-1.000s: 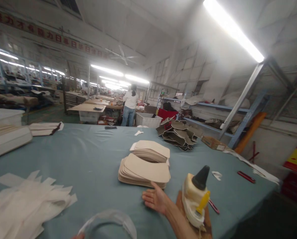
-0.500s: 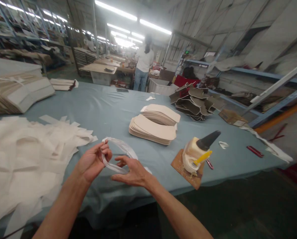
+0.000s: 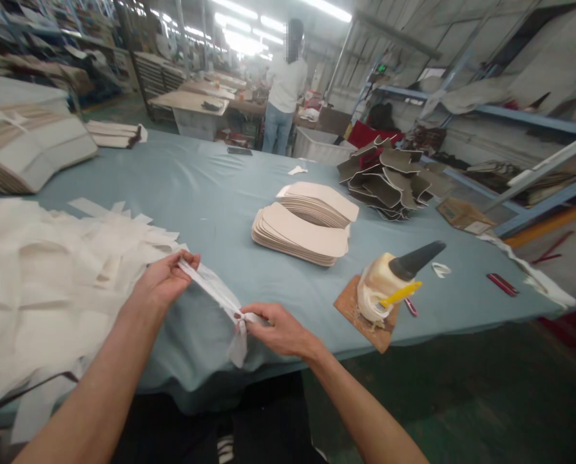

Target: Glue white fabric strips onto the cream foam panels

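A white fabric strip (image 3: pixel 214 284) is stretched between my two hands over the near part of the table. My left hand (image 3: pixel 166 278) pinches its upper left end, close to a heap of cream-coloured cut pieces (image 3: pixel 51 283). At the lower right, my right hand (image 3: pixel 279 327) grips the strip beside what looks like a knot, and a loose tail hangs below it. Beyond the hands lie two stacks of cream curved pieces (image 3: pixel 302 232). To the right, a glue container (image 3: pixel 377 283) with a dark nozzle-like part and a yellow-handled tool stands on a brown board (image 3: pixel 348 303).
The table has a blue-green cover (image 3: pixel 182 174). A tied bundle of panels (image 3: pixel 37 148) lies at left, and dark cut pieces (image 3: pixel 387 177) are piled at the back right. A red tool (image 3: pixel 502 284) is near the right edge. A person (image 3: pixel 284 96) stands beyond the table.
The white strip was an open loop and is now pulled taut. My right hand, spread before, has closed on it. The whole view has tilted slightly downward.
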Action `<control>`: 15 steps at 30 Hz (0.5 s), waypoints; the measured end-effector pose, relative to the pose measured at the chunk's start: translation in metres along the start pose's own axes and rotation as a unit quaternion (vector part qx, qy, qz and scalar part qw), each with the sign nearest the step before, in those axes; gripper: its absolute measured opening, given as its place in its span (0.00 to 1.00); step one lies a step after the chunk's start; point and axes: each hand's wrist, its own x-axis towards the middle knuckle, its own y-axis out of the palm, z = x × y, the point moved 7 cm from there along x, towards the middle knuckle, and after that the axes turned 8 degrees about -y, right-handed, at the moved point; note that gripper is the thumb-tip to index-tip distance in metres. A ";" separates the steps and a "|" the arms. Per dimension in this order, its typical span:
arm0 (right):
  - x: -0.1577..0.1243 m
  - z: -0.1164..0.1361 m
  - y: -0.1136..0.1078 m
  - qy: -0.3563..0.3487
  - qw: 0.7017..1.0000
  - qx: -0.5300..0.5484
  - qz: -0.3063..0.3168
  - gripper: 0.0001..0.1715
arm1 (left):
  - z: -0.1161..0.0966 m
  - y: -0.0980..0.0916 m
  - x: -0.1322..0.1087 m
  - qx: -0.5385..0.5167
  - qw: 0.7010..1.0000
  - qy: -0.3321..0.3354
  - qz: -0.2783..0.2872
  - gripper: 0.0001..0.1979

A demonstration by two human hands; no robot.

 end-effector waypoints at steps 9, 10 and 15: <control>0.016 0.002 0.001 0.022 0.971 0.202 -0.128 0.22 | 0.048 -0.004 -0.039 0.398 0.915 -0.041 0.050 0.30; 0.018 0.003 0.000 0.020 0.971 0.189 -0.146 0.21 | 0.048 -0.005 -0.048 0.445 0.894 -0.011 0.050 0.32; 0.024 0.010 0.002 -0.028 0.970 0.108 -0.217 0.15 | 0.043 0.004 -0.091 0.583 0.795 0.163 0.050 0.32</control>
